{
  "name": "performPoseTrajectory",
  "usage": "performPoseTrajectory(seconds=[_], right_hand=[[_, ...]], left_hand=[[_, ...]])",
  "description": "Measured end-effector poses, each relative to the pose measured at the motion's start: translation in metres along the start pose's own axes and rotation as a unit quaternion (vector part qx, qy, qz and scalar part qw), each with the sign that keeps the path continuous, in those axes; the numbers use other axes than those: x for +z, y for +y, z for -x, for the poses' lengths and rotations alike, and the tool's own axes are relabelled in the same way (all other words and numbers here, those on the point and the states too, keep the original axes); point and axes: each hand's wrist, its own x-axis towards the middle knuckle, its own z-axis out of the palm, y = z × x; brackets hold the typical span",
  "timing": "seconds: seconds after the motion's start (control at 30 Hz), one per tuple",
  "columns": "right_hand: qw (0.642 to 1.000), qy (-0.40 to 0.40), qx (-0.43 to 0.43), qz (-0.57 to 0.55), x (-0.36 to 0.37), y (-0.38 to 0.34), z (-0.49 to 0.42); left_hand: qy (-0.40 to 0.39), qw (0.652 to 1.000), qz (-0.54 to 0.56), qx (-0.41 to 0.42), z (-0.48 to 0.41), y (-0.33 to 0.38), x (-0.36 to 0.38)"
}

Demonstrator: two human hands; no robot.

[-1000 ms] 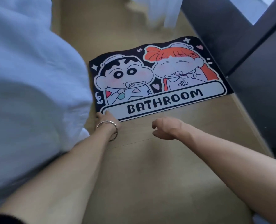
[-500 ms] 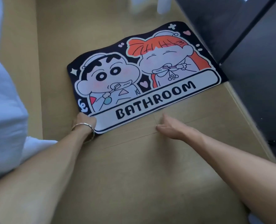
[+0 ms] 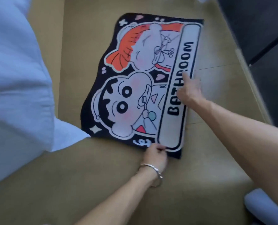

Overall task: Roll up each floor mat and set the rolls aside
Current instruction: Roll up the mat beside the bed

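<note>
- Black-bordered floor mat lies flat mid-frame; rolling not yet begun.
- Left hand pinches its lower edge; right hand, blurred, seemingly presses flat-fingered.
- Next: curl that edge over.

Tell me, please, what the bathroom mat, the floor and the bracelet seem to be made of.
Bathroom mat: probably short-pile printed fabric, matte, fuzzy-looking surface. Floor: smooth light wood or laminate, with plank seams showing. Bracelet: likely silvery metal, since it glints.

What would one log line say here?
mat: flat, not yet rolled | left hand: pinches mat's near edge | right hand: fingers press the BATHROOM strip
</note>
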Motion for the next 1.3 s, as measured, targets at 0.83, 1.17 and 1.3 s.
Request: performPoseTrajectory(seconds=[0.83, 1.17, 1.3], right_hand=[[0.848, -0.149, -0.394, 0.321, 0.060, 0.040, 0.127], [0.872, -0.093, -0.367, 0.310, 0.020, 0.083, 0.111], [0.873, -0.085, -0.374, 0.302, 0.030, 0.091, 0.119]], left_hand=[[0.053, 0.865, -0.498, 0.033, -0.027, -0.060, -0.121], [0.083, 0.735, -0.655, 0.158, -0.018, -0.006, -0.080], [0.059, 0.680, -0.685, 0.255, -0.009, 0.001, -0.057]])
